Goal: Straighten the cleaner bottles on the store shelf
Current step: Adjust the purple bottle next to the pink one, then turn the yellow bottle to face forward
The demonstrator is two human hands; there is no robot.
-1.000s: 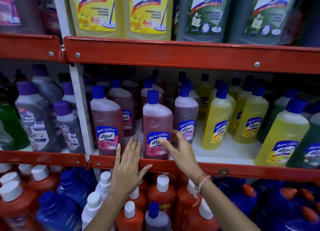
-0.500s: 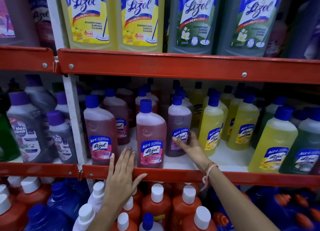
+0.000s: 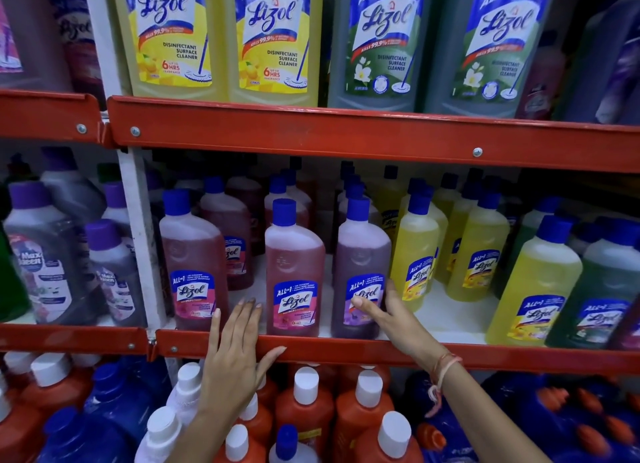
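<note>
On the middle shelf, a purple cleaner bottle [image 3: 360,261] with a blue cap stands at the front edge. My right hand [image 3: 391,315] grips its lower part, thumb across the label and fingers behind its right side. Left of it stand two pink cleaner bottles, one in the middle [image 3: 294,272] and one further left [image 3: 192,265]. My left hand [image 3: 235,348] lies flat and open on the red shelf rail [image 3: 346,350], fingertips up between the two pink bottles. Yellow cleaner bottles [image 3: 415,251] stand just right of the purple one.
Large yellow and green cleaner bottles [image 3: 277,39] fill the top shelf above a red rail [image 3: 311,133]. A white upright post [image 3: 138,234] divides the shelves on the left, with purple-capped grey bottles [image 3: 41,254] beyond it. Orange and blue bottles [image 3: 304,414] crowd the shelf below.
My right hand went from the pink bottle's label to the purple bottle behind, took hold of it and brought it forward to the shelf's front edge. The left hand stayed on the rail.
</note>
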